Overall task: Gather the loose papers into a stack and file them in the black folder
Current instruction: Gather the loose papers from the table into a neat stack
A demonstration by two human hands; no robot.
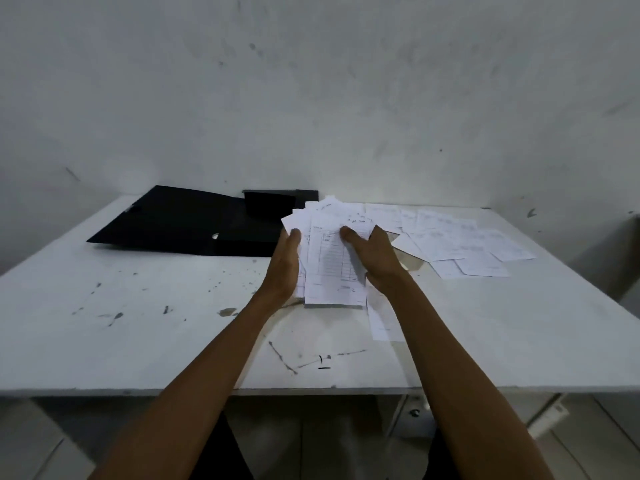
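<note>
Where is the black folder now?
Head view: the black folder lies open at the table's far edge, just left of the held paper bundle.

A white flat-topped desk (138, 341), its surface spotted with dark stains and scratch marks, stands against a scuffed grey-white plaster wall (311, 98). Below the desk's front edge show a pale metal frame leg (398, 420) and a light tiled floor (595, 448).
</note>
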